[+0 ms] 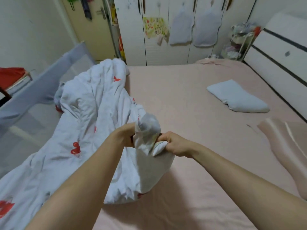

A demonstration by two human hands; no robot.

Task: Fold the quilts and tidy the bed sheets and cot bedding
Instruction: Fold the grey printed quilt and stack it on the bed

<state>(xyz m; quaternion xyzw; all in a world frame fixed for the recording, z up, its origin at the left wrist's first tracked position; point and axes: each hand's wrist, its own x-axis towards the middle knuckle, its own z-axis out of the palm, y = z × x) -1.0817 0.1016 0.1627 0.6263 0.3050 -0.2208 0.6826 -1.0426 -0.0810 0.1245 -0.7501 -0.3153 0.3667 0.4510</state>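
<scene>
Head view: both hands, left and right, fingers clamped on seemingly one bunched quilt corner above pink sheet.

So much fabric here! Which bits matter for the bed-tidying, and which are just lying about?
In the job:
white quilt with red prints, gripped by left hand and right hand
pink bed sheet
grey cot rail

Lying about:
small blue pillow
cloths hung on wardrobe
cluttered rack
</scene>
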